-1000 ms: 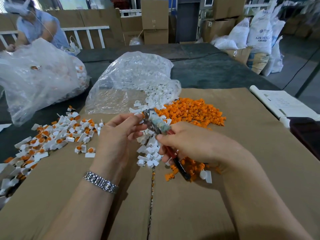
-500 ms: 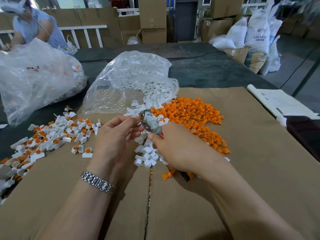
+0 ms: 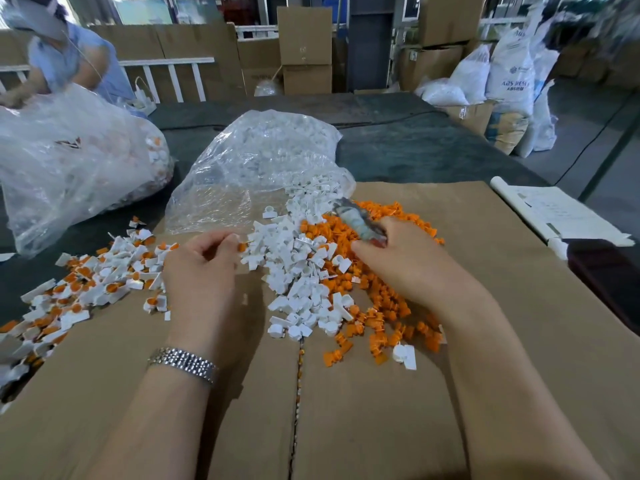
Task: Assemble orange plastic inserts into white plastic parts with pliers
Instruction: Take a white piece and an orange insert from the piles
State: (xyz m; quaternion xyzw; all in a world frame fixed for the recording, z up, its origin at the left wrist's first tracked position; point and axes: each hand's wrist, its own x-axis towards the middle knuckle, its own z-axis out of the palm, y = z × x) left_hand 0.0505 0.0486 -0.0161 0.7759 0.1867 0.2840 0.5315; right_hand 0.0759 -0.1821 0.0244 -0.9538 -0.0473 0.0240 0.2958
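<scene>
My right hand [image 3: 398, 261] grips the pliers [image 3: 360, 221] over the orange inserts [image 3: 388, 306]; my left hand [image 3: 204, 268] pinches one small, light, rigid piece, best held by its edges.

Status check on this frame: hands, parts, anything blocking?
Right hand grips pliers over orange inserts. Left hand pinches an assembled piece. White parts between hands. Nothing blocking.
</scene>
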